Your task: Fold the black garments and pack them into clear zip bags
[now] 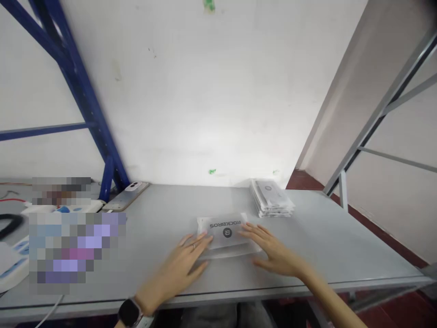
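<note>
A flat, frosted plastic pouch (225, 250) printed ROCKBROS, with a round logo, lies on the grey table in front of me. The lettering reads upside down from my side. My left hand (189, 259), wearing a ring and a watch, rests its outstretched fingertips on the pouch's left edge. On the opposite side, my right hand (273, 250) spreads its fingers over the right edge. Neither hand is closed round the pouch. Farther back on the right sits a stack of similar pouches (273, 196).
At the back left lies a phone (126, 197). White power strips (15, 269) and cables crowd the table's left end beside a blurred-out patch. A blue metal frame (82, 91) rises on the left and a grey frame (368, 127) on the right. A white wall (205, 91) stands behind.
</note>
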Action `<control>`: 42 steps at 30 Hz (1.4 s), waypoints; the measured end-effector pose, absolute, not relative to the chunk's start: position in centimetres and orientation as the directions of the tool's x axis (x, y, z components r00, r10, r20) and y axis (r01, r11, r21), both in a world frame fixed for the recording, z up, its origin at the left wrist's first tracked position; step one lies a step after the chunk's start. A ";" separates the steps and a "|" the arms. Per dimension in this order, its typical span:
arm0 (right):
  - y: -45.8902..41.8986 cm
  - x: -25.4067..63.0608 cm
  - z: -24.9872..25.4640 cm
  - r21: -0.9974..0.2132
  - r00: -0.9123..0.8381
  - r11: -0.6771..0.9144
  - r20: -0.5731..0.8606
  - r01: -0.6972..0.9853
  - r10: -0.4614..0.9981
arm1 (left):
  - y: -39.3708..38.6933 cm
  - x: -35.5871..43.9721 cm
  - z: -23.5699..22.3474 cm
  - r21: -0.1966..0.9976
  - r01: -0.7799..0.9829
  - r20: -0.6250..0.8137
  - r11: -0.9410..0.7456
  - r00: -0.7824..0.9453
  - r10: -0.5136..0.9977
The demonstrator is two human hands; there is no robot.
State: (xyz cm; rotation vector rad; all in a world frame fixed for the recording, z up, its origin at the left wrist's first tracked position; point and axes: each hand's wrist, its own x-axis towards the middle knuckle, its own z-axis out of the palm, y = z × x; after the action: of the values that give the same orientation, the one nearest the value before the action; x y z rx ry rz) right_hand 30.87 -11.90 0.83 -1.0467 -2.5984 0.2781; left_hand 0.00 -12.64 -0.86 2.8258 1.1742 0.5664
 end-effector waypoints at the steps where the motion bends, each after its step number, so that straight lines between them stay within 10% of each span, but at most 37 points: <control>1: -11.4 29.9 0.9 -0.323 -0.648 0.694 0.252 0.644 0.719 | -12.3 1.2 -0.7 0.160 0.693 0.326 -0.703 0.635 0.700; 10: -4.3 22.3 -5.6 -0.385 -0.327 0.494 0.422 0.780 0.846 | -6.6 9.5 -4.7 0.043 0.833 0.362 -0.552 0.502 0.785; 17: -4.8 22.4 -6.3 -0.269 -0.325 0.447 0.397 0.853 0.859 | -5.3 6.5 -6.6 0.224 0.882 0.356 -0.415 0.323 0.877; 28: -6.8 23.5 -4.6 -0.125 -0.430 0.474 0.269 0.872 0.862 | -5.4 4.2 -4.7 0.049 0.960 0.170 -0.277 0.265 0.949; 42: -16.2 28.5 -1.6 -0.272 -0.693 0.665 -0.009 0.696 0.721 | -5.3 3.8 -4.7 0.080 0.948 0.177 -0.307 0.290 0.940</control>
State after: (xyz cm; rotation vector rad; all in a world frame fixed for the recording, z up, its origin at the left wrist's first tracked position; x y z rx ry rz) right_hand 28.49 -16.20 -1.56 -1.1844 -2.7744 0.3904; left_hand 3.80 -5.29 -4.68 2.5552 1.8719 0.3046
